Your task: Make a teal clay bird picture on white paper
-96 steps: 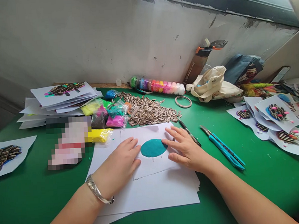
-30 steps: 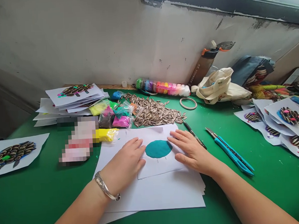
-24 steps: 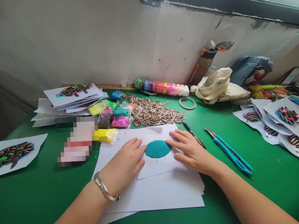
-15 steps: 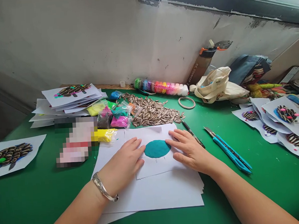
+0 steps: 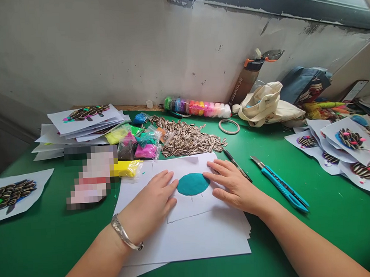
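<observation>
Two bare hands flank a teal clay disc [image 5: 192, 184] on a white paper sheet [image 5: 188, 207] at a green worktop [image 5: 347, 225], seen from my remote station through the head camera. The left hand [image 5: 147, 200], wearing one silver bangle [image 5: 124, 237], and the right hand [image 5: 234, 189] lie flat on the sheet, fingers just beside the disc; each grip is open and holds nothing. The disc sits centered on the sheet, itself on a loose stack of white paper [image 5: 184, 250]. So far, I see the disc laid down and two thin lines drawn beneath it [image 5: 192, 199]; no seeds lie on it, while the seed-covered picture [image 5: 11, 196] at left and four more on the sheets at right [image 5: 349, 140] show seeds and clay in place. A further stack of such sheets [image 5: 86, 113] stands at the back left, its exact count hidden. Within reach are one heap of striped sunflower seeds [image 5: 188, 140], one row of clay tubs [image 5: 197, 107], at least five bags of colored clay [image 5: 145, 151], one blue utility knife [image 5: 284, 193] and one slim black tool [image 5: 236, 164], its exact kind unclear. A pixelated patch hides whatever lies left of the paper.
</observation>
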Motion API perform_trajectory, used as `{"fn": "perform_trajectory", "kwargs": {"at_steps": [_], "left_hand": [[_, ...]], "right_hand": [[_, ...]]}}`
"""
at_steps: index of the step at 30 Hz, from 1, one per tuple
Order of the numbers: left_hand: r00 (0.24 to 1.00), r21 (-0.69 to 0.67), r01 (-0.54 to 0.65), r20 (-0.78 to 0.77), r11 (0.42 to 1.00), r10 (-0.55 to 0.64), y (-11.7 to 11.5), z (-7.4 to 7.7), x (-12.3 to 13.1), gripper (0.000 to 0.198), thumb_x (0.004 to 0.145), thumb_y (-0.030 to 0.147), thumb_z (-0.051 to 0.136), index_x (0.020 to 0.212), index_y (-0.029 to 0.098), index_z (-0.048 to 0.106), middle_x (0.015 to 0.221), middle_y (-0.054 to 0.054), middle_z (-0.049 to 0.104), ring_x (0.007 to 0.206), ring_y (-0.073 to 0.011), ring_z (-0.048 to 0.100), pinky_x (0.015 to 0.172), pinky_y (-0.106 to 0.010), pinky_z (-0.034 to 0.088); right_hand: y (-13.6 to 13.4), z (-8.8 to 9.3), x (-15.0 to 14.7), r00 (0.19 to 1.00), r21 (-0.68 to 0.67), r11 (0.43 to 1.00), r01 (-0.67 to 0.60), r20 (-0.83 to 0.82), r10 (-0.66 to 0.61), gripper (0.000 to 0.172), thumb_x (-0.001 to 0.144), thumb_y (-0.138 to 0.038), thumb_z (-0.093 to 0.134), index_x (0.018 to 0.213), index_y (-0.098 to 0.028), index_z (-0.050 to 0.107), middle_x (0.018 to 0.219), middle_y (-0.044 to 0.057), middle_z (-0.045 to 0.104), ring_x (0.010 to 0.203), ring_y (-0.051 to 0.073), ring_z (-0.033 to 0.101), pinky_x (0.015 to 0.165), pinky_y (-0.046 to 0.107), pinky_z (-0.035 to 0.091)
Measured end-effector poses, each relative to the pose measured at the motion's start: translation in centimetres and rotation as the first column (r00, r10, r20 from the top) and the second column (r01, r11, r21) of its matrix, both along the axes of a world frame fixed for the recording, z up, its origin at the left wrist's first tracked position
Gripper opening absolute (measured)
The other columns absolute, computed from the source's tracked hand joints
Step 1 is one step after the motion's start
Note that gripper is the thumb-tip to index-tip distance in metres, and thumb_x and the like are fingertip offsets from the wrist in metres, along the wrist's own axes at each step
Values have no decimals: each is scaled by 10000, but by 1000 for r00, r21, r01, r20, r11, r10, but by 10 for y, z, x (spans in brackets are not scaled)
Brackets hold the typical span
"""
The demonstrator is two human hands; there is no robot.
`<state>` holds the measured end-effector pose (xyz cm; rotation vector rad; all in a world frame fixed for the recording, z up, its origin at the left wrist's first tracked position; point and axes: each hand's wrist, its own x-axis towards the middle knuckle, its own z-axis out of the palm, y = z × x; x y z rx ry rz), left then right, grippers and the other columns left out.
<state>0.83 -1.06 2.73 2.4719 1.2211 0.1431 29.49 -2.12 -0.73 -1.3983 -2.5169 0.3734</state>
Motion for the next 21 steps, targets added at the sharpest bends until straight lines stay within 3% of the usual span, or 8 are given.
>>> {"fn": "perform_trajectory", "kwargs": {"at_steps": [4,11,16,18,21], "left_hand": [[997,-55,-11,-79,998,6,-1,2,-1,482,884,217,499,1362,156,474,1475,-123,419,1375,-289,348,1118,-461,352],[996,-48,3,-94,999,-8,-3,1,0,479,890,225,490,1362,145,479,1500,-143,373,1402,-305,293,1118,-484,346],[998,-33,-1,-62,999,-2,-3,-2,0,493,879,204,498,1366,137,466,1484,-149,396,1392,-310,313,1115,-496,348],[998,-35,5,-58,999,-7,-3,-3,0,490,879,207,506,1362,130,471,1483,-154,394,1393,-315,309,1121,-495,341],[998,-43,5,-60,999,-7,-3,-4,0,490,883,227,518,1362,132,475,1486,-153,388,1396,-323,300,1127,-494,332]], "right_hand": [[0,0,0,1000,-16,1000,2,18,-2,479,936,-498,456,1381,-324,496,1507,58,380,1397,335,274,1105,586,265],[1,0,2,1000,-25,1000,-9,25,10,494,938,-507,443,1391,-313,482,1503,75,384,1395,336,276,1104,583,262],[-8,9,-15,997,92,995,26,73,-33,595,901,-562,472,1435,-307,411,1559,116,252,1418,369,202,1103,633,190],[-15,14,-29,993,128,990,-63,104,50,594,886,-597,470,1420,-339,425,1574,108,204,1429,384,155,1102,652,149],[-22,19,-49,979,143,975,-173,137,154,622,881,-646,427,1415,-327,427,1560,115,246,1426,393,155,1096,673,116]]}}
